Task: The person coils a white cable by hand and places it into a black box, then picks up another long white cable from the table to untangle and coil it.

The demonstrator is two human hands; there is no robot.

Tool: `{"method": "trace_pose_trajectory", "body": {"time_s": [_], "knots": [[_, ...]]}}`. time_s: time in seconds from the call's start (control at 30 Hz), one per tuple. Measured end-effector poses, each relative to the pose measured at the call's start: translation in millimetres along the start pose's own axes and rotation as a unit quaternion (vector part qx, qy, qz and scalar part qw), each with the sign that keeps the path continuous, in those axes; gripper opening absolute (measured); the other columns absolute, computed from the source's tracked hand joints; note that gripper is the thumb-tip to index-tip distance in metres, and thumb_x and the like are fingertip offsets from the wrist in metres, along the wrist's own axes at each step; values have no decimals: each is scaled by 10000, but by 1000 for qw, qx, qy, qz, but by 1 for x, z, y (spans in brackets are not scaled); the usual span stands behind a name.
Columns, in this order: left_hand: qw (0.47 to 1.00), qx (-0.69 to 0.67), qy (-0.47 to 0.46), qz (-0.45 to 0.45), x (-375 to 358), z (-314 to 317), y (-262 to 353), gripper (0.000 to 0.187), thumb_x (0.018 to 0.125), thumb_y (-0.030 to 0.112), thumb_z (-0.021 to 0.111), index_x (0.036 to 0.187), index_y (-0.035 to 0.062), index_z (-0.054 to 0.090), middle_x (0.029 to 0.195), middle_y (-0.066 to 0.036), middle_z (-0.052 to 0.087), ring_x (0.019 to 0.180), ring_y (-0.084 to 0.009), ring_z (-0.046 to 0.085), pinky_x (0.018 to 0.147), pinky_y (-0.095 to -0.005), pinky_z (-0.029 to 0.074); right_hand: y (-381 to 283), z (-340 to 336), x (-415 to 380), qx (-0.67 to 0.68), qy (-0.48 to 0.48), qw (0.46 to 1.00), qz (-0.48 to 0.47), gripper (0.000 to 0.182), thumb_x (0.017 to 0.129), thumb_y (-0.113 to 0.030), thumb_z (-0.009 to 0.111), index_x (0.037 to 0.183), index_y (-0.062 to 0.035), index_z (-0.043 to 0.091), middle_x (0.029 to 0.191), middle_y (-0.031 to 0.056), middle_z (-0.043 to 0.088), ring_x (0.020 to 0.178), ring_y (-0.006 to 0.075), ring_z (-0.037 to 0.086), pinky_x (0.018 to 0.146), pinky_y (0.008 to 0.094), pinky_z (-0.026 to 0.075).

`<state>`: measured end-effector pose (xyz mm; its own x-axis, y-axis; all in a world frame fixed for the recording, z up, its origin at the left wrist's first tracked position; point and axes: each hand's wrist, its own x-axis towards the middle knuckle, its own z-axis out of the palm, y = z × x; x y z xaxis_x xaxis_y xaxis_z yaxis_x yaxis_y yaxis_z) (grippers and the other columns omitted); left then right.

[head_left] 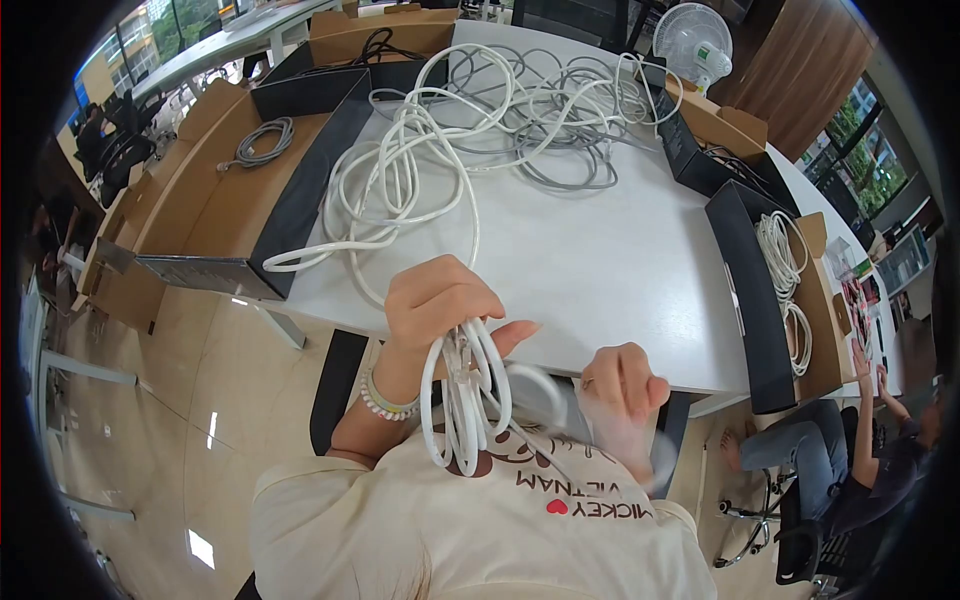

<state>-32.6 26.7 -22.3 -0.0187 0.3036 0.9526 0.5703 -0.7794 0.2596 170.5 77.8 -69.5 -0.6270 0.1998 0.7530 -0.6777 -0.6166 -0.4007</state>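
Observation:
My left hand (442, 300) is closed around a small coil of white cable (465, 400), which hangs in several loops in front of my shirt. A clear plug shows among the loops just below the fingers. My right hand (624, 385) is curled into a fist to the right, at the table's front edge, partly smeared by motion. A blurred white strand runs from the coil towards this fist, and more blurred cable shows by the wrist. Beyond my left hand, a loose tangle of white cable (400, 185) and grey cable (580, 180) spreads over the white table (600, 270).
An open box (270, 225) at left holds a grey cable coil (262, 143). Another box (420, 75) behind it holds dark cables. At right, one box (745, 300) contains white coils (783, 260); another (690, 150) stands behind. A fan (693, 45) and a seated person (870, 460) are nearby.

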Motion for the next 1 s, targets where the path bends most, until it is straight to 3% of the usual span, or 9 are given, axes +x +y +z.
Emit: {"method": "trace_pose_trajectory", "body": {"time_s": [0.13, 0.37, 0.43, 0.47, 0.53, 0.67, 0.73, 0.83, 1.0], "knots": [[1000, -14, -5, -17, -4, 0, 1, 250, 611, 108, 784, 684, 61, 550, 570, -32, 494, 497, -154, 448, 444, -258, 330, 2, 8, 25, -2, -118, 993, 23, 205, 788, -106, 598, 914, 55, 621, 868, 200, 601, 753, 299, 614, 577, 342, 522], [999, -25, 4, -28, -5, 0, -1, 247, 622, 115, 779, 685, 60, 547, 571, -35, 500, 500, -156, 451, 451, -256, 336, -6, 27, 29, -147, -157, 975, 56, 277, 772, -86, 645, 1009, 50, 606, 903, 188, 603, 795, 315, 592, 654, 375, 496], [999, -19, 1, -29, -4, 0, -1, 237, 637, 117, 770, 687, 58, 545, 572, -37, 503, 500, -156, 450, 452, -255, 337, -1, 38, 38, -326, -171, 921, 123, 342, 775, -142, 690, 1043, 45, 588, 932, 168, 596, 794, 307, 585, 678, 376, 471], [999, -19, 1, -29, -4, 1, -1, 237, 637, 117, 770, 687, 58, 545, 572, -37, 503, 500, -156, 450, 452, -255, 337, 4, 43, 41, -327, -171, 921, 123, 342, 775, -142, 690, 1043, 45, 588, 932, 168, 596, 794, 307, 585, 678, 376, 471], [999, -22, 2, -39, -4, 1, 0, 231, 652, 122, 761, 685, 58, 541, 570, -37, 499, 499, -155, 449, 452, -256, 337, 14, 50, 46, -465, -186, 848, 174, 387, 777, -202, 712, 1056, 40, 598, 862, 130, 601, 763, 282, 585, 617, 317, 467], [999, -23, 6, -41, -4, 1, -1, 230, 659, 123, 754, 675, 59, 534, 568, -37, 497, 499, -154, 449, 452, -255, 336, 12, 51, 46, -455, -199, 844, 203, 337, 786, -244, 689, 1032, -33, 596, 866, 105, 565, 715, 277, 564, 599, 337, 442], [999, -26, 7, -47, -4, 1, -1, 230, 662, 121, 750, 669, 61, 528, 564, -35, 493, 496, -154, 446, 453, -254, 335, 6, 54, 46, -435, -249, 824, 265, 238, 792, -222, 682, 922, -41, 599, 774, 71, 531, 643, 250, 539, 544, 337, 415], [1000, -13, 5, -14, 0, -1, -3, 272, 604, 94, 796, 635, 86, 526, 548, -15, 510, 458, -141, 483, 408, -233, 367, 9, 55, 38, -438, -219, 834, 254, 207, 800, -219, 672, 830, -39, 574, 715, 51, 512, 606, 234, 523, 514, 343, 396], [1000, -14, 10, -16, 0, 0, -4, 269, 603, 87, 793, 634, 85, 526, 547, -15, 510, 461, -143, 481, 412, -237, 368, 9, 57, 41, -451, -207, 832, 246, 137, 808, -154, 643, 787, -46, 561, 685, 48, 512, 592, 234, 522, 500, 327, 391]]}}
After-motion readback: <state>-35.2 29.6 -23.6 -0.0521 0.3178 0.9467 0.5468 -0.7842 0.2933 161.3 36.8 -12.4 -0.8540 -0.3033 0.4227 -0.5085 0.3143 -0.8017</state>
